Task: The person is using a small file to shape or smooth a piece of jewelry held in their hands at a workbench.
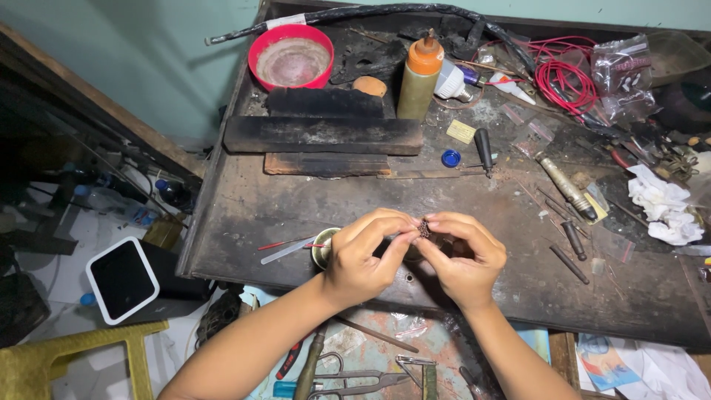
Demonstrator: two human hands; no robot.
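My left hand (366,258) and my right hand (463,255) meet above the front of a dark, scorched workbench (244,207). Together their fingertips pinch a small dark, beaded metal piece (424,229). Just left of my left hand a small round cup (323,249) sits on the bench, partly hidden by that hand. A thin metal strip (287,251) and a red-tipped wire lie next to the cup.
Charred blocks (322,135), a red bowl (292,58) and an orange-capped bottle (419,78) stand at the back. Red wire (566,78), hand tools (566,187) and crumpled tissue (663,204) lie right. Pliers and shears (363,381) sit in the drawer below. A tablet (122,279) lies on the floor at left.
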